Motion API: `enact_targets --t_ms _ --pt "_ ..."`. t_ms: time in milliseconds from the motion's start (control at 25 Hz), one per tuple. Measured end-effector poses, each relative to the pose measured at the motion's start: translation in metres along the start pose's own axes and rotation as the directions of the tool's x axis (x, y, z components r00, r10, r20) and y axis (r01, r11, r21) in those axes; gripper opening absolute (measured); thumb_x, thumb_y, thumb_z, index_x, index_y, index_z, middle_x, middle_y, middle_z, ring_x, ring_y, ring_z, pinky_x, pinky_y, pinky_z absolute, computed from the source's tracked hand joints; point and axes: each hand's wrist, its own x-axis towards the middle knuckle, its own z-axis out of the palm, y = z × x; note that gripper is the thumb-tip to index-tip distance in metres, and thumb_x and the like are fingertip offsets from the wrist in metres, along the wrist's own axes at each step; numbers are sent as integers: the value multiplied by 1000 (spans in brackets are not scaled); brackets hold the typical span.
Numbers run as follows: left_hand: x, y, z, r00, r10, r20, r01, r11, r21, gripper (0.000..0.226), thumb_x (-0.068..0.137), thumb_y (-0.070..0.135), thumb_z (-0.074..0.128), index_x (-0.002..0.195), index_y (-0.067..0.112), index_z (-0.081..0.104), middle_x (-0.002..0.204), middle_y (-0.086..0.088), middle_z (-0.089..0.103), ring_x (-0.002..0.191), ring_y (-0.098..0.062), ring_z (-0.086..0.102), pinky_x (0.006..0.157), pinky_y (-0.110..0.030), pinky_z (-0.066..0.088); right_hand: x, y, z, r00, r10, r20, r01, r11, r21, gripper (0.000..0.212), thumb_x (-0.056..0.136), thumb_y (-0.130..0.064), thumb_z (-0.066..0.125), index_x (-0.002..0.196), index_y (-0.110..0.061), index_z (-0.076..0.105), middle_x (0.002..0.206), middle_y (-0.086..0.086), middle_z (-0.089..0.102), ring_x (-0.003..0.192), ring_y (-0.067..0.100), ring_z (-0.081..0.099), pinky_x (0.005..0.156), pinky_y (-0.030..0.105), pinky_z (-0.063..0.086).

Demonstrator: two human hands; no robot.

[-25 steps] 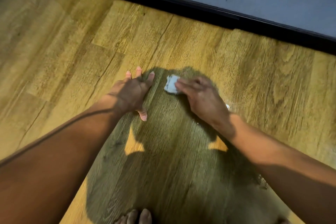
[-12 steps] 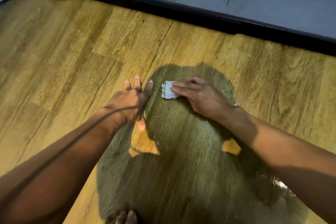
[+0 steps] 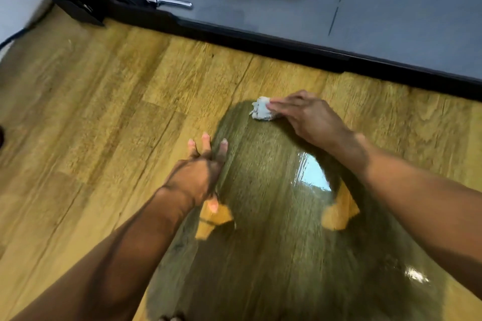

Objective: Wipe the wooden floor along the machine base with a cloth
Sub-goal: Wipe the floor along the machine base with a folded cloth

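A small crumpled pale cloth (image 3: 260, 111) lies on the wooden floor (image 3: 109, 122), pressed down under the fingertips of my right hand (image 3: 307, 118). The cloth sits a short way in front of the black edge of the machine base (image 3: 260, 41), apart from it. My left hand (image 3: 200, 172) rests flat on the floor to the left and nearer me, fingers spread, holding nothing. A wet shiny patch (image 3: 310, 172) glints on the boards below my right wrist.
The machine's grey deck (image 3: 391, 8) fills the top right, with a chrome lever (image 3: 169, 2) near its left corner. A dark cable (image 3: 15, 36) runs along the far left floor. My head's shadow darkens the boards between my arms. Toes (image 3: 169, 318) show at the bottom edge.
My right hand has slid the cloth forward and to the right, nearer the machine base. The view has tilted up, showing more of the deck. My left hand stays planted.
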Motion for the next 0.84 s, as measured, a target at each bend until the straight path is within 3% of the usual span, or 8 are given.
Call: enact_targets --t_ms 80,160,200,400,600,680,760,840 --pt "-2 1 1 1000 -4 7 4 1000 -4 127 73 38 79 149 19 -21 150 -26 -27 139 -50 -6 106 -51 34 25 30 -12 983 144 -113 -142 990 21 32 92 -3 54 119 -14 65 123 6 63 107 27 60 98 33 43" --pt "-2 0 3 1000 -25 -10 25 999 29 123 75 44 75 148 19 -22 151 -25 -25 140 -48 -4 106 -50 35 36 38 -8 909 364 -205 -350 931 102 35 88 1 53 119 -12 65 124 8 63 110 26 59 99 21 34" --pt "-1 1 4 999 -26 -19 27 998 52 124 75 47 74 148 18 -22 152 -26 -24 141 -49 -2 106 -49 36 33 30 0 892 396 -217 -387 918 88 38 87 3 52 120 -12 64 125 8 62 111 25 58 99 18 31" --pt "2 6 3 999 -36 11 35 997 64 140 61 44 83 147 12 -23 150 -30 -21 138 -53 -6 105 -56 34 36 16 5 990 103 -100 -104 995 -9 32 91 -4 56 119 -16 65 122 3 64 107 24 62 95 33 46" --pt "3 4 4 1000 -13 1 13 1000 -5 139 62 37 85 146 12 -23 148 -31 -26 136 -54 -11 105 -60 32 67 -1 5 878 432 -208 -415 902 119 34 90 1 51 118 -10 65 123 11 63 115 28 56 103 35 38" --pt "3 4 5 1000 -17 -11 17 1000 -20 140 61 36 86 147 14 -22 149 -29 -25 137 -54 -10 104 -62 33 50 -34 18 924 348 -157 -343 937 62 33 91 -2 53 121 -11 64 126 9 62 113 28 56 100 35 40" --pt "4 3 6 1000 -23 -12 23 1000 -20 142 58 35 87 147 15 -21 150 -28 -24 137 -54 -10 103 -63 32 30 -50 19 989 137 -50 -137 991 3 31 91 -5 57 119 -14 65 122 5 63 104 26 61 92 35 47" --pt "5 2 7 1000 -14 -16 14 1000 -27 143 56 35 88 147 15 -20 150 -28 -23 137 -54 -9 102 -65 32 40 -38 11 998 64 22 -63 998 -27 30 92 -11 54 120 -16 63 123 3 63 103 25 62 92 35 49"
